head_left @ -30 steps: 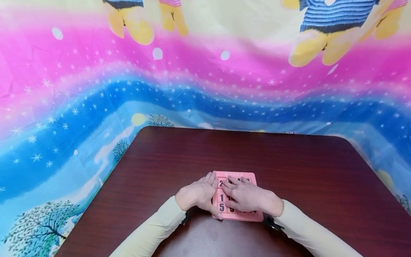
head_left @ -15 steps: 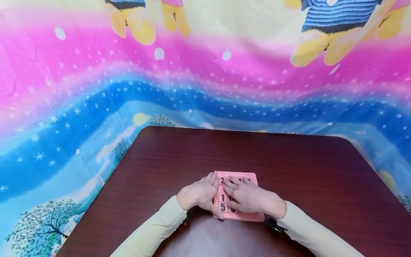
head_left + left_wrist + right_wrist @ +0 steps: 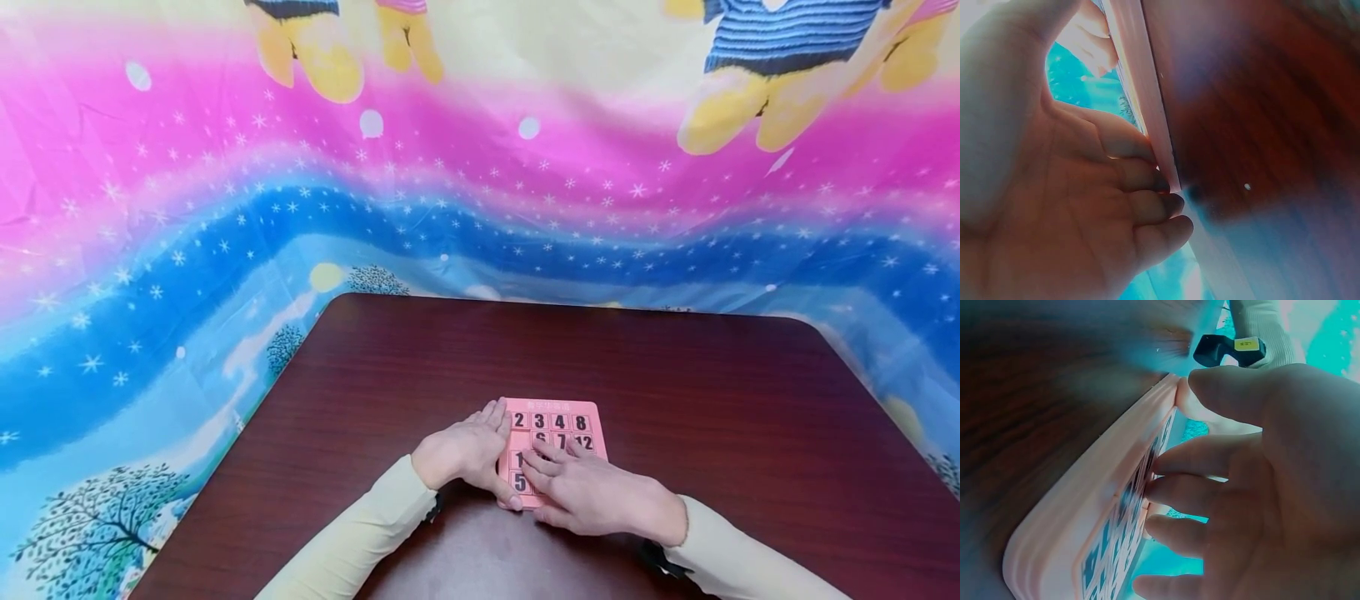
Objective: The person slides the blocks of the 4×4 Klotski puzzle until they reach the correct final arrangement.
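A pink sliding number puzzle (image 3: 551, 406) lies flat on the table, its black-numbered tiles facing up. The top row reads 2, 3, 4, 8; a bare slot shows below the 2, left of the 6. My left hand (image 3: 465, 454) rests along the puzzle's left side, fingers extended near the far corner and thumb at the near one. In the left wrist view its fingertips touch the puzzle's side wall (image 3: 1147, 94). My right hand (image 3: 592, 492) is spread over the lower tiles and hides most of them. Its fingertips (image 3: 1163, 487) touch or nearly touch the tile face in the right wrist view.
The dark brown wooden table (image 3: 420, 358) extends well past the puzzle on every side. A colourful printed cloth (image 3: 480, 192) hangs behind the table and along its left and right sides. A black wrist device (image 3: 1229, 350) sits at the left sleeve.
My right hand has drawn back toward the near right, uncovering the top row and much of the second row. The left hand stays at the puzzle's left side.
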`<state>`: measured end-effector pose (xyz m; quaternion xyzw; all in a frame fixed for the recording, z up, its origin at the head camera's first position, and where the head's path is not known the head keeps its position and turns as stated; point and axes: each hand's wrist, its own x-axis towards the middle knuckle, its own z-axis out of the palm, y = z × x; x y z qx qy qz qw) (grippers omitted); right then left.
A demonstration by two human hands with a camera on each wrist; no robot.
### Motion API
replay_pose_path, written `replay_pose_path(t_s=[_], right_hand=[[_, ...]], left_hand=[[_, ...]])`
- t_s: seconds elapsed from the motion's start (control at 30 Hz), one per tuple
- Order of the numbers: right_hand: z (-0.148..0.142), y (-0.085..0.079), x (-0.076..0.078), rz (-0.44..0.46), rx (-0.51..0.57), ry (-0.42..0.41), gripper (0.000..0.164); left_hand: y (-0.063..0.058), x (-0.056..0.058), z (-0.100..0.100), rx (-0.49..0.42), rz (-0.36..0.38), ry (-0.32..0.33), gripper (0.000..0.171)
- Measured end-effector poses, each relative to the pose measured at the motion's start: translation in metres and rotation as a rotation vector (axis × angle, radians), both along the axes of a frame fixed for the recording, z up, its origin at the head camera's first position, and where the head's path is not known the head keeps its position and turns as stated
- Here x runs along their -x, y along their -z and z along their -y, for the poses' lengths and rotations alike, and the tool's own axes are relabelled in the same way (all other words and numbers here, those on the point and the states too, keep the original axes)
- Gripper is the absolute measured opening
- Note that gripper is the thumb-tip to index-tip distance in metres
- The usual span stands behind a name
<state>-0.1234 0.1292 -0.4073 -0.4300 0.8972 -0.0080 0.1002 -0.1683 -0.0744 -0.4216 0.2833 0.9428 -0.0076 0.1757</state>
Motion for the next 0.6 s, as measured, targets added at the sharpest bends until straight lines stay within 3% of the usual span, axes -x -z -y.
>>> replay_pose_path(t_s=[0.3,0.6], right_hand=[[0.003,0.009,0.008,-0.079,-0.006,0.002,0.057],[0.004,0.012,0.025,-0.032,0.004,0.072,0.059]], left_hand=[[0.000,-0.001,0.001,-0.004,-0.003,0.004,0.126],[0.001,0.000,0.000,0.008,-0.001,0.000,0.128]])
